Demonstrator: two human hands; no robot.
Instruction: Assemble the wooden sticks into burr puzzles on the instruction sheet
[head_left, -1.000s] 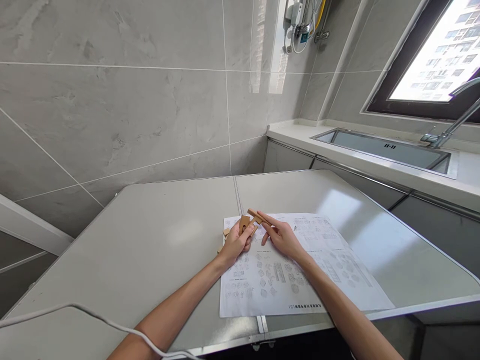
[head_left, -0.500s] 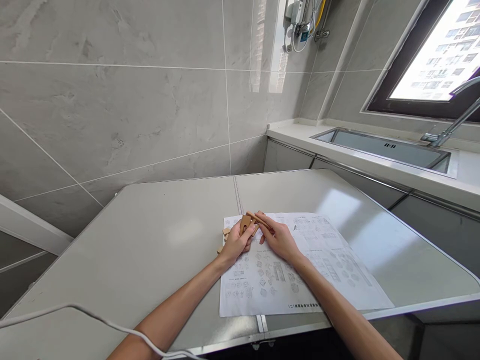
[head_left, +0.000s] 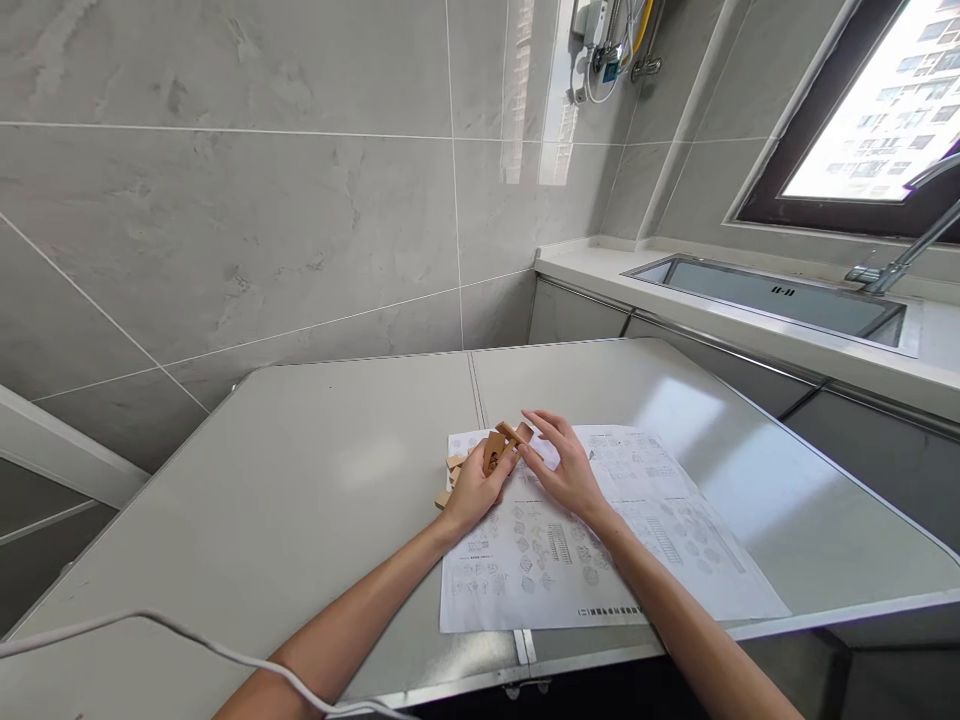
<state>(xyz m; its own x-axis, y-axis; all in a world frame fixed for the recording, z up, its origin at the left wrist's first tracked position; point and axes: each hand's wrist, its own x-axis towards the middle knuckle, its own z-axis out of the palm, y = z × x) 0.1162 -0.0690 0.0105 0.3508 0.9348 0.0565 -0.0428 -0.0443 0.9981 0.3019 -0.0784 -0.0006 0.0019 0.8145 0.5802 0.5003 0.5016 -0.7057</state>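
Observation:
My left hand [head_left: 478, 487] is closed around several interlocked wooden puzzle pieces [head_left: 493, 450], which stick up past its thumb and fingers. Crossing at the top of the cluster is a slim wooden bar [head_left: 510, 432]. My right hand [head_left: 564, 470] is just to the right with its fingers spread; its thumb is close to or touching the pieces, and the index finger arches above them. Loose wooden pieces [head_left: 444, 498] lie beside my left wrist, partly hidden by that hand. Beneath both hands is a printed sheet [head_left: 540, 590] with small diagrams.
The sheet rests on a light folding table [head_left: 360, 420] with a seam down its middle. A white cable [head_left: 187, 632] runs across the lower left, over my left forearm. To the right stand a counter with a sink [head_left: 780, 295] and a faucet [head_left: 885, 272]. A tiled wall is behind.
My right hand's fingers have lifted and spread away from the wooden bar they were pressed along. My left hand still grips the cluster in about the same place.

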